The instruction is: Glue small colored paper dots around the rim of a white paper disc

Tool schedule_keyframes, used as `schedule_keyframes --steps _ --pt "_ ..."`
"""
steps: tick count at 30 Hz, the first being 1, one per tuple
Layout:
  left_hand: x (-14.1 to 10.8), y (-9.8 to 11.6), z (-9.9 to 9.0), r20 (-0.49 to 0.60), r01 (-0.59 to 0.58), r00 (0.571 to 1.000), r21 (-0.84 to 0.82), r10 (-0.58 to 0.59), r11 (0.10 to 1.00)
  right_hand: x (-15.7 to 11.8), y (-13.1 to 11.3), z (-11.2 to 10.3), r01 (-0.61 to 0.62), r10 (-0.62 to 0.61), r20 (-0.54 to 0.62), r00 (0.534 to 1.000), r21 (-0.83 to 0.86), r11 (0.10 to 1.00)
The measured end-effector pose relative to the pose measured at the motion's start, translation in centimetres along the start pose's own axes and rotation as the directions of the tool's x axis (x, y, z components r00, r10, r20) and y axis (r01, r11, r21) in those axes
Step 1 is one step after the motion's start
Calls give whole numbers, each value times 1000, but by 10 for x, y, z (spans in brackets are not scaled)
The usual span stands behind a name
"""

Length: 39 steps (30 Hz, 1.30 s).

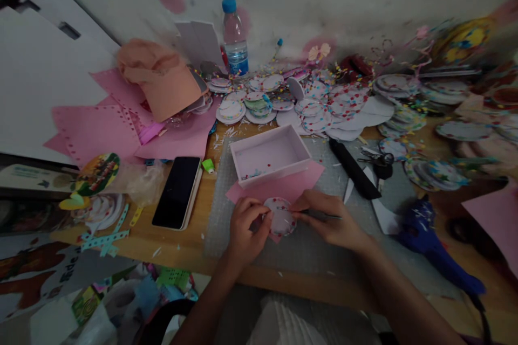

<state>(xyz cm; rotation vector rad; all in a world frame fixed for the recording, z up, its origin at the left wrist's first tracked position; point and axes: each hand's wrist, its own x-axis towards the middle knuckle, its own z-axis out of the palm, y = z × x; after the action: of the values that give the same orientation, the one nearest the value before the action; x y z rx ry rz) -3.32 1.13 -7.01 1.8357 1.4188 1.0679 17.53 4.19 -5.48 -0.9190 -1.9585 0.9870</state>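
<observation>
Pinching 1 round disc (282,222), the left hand (249,229) faces the right hand (335,229) gripping a slim tool (329,216).

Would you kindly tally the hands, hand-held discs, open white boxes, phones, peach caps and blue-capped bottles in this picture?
Left hand and right hand: 2
Hand-held disc: 1
Open white box: 1
Phone: 1
Peach cap: 1
Blue-capped bottle: 1
Total: 7
</observation>
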Motion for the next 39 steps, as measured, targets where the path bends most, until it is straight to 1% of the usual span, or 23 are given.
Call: schedule_keyframes --steps 8,13,27,34,39 --pt "0 0 0 3 4 1000 8 -4 1000 0 -1 0 -17 17 21 1000 -7 1000" --pt "1 0 0 8 8 1000 6 -8 1000 -1 1 0 2 -2 13 1000 -10 1000" --pt "0 -1 1 8 5 1000 15 -6 1000 -1 1 1 -23 23 21 1000 10 1000" --pt "0 -1 1 9 5 1000 9 -5 1000 -1 -1 0 -10 10 20 1000 -19 1000" --pt "0 -1 0 14 6 1000 8 -6 1000 -3 -1 0 -9 9 33 999 -9 1000"
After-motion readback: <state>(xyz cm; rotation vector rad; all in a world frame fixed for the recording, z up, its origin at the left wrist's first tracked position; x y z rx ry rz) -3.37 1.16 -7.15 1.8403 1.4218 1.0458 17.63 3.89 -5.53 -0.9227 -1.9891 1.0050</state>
